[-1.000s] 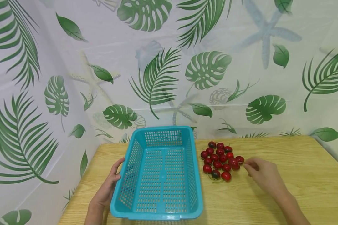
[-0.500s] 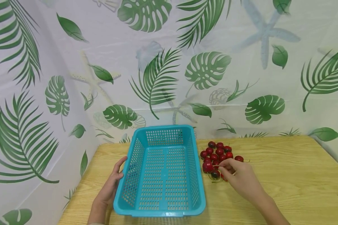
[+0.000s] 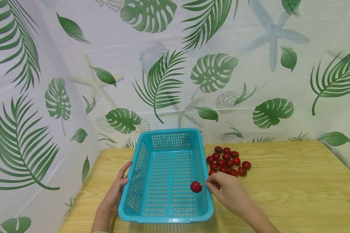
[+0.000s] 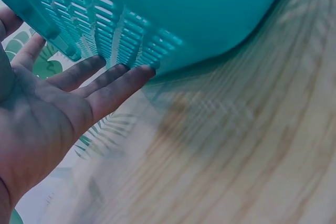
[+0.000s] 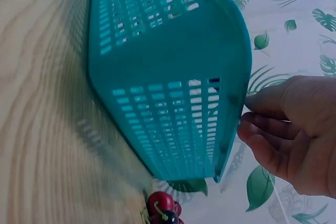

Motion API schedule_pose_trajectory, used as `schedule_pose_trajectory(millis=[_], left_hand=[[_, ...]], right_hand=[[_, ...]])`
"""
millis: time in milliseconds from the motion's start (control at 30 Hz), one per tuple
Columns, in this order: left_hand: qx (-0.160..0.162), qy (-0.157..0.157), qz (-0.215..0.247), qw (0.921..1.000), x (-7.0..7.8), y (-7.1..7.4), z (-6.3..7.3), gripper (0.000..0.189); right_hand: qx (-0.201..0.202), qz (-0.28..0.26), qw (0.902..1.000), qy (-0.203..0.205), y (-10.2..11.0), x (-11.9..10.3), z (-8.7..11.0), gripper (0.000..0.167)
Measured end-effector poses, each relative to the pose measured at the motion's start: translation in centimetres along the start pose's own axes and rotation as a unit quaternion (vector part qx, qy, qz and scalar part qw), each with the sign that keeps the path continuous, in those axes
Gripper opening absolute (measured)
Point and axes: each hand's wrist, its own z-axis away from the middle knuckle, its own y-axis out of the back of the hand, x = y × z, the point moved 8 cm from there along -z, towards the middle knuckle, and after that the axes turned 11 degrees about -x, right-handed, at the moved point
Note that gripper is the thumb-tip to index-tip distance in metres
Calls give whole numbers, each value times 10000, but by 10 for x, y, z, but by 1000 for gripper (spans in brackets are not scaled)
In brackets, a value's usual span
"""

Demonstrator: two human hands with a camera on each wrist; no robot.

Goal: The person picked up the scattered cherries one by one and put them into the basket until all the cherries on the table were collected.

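A turquoise plastic basket [image 3: 170, 181] with slotted walls stands on the table. My left hand [image 3: 113, 194] is at its left side; in the left wrist view, fairly straight fingers [image 4: 121, 85] touch the slotted outer wall. At the opposite rim, my right hand [image 3: 228, 194] has thumb and fingertips close together. One red cherry [image 3: 196, 186] appears over the basket's inside, just left of those fingertips, seemingly held by its stem, which I cannot make out. In the right wrist view, the basket wall [image 5: 157, 66] hides this cherry from sight. More dark red cherries [image 3: 226, 156] lie in a loose pile right of the basket.
The pale wood table [image 3: 294, 181] extends right of the cherries. Behind it hangs a white sheet [image 3: 245, 71] printed with green leaves and starfish. A cherry [image 3: 246, 165] with a visible stem lies at the pile's right edge.
My right hand has moved left from the cherry pile to the basket's right rim, bringing one cherry over the basket. My left hand stays at the basket's left side, which has shifted slightly right.
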Motion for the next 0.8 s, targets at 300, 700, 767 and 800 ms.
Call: schedule_pose_trajectory(millis=[300,700,767,800], left_hand=[[200,17,-1,9998,-3,1,-1,62],[281,54,-104,9995,-1,3,-3,64],[252,63,-127,9996,-1,3,-3,63],[248,68,-135,9996,-1,3,-3,63]], right_hand=[[-273,714,9966,296,-16,-29,-16,11],[-1435,1392,9798,1,-46,-28,-22,12],[-1508,1493,9772,-68,-48,-29,-23,13],[-1550,1542,9757,-116,-50,-29,-23,14]])
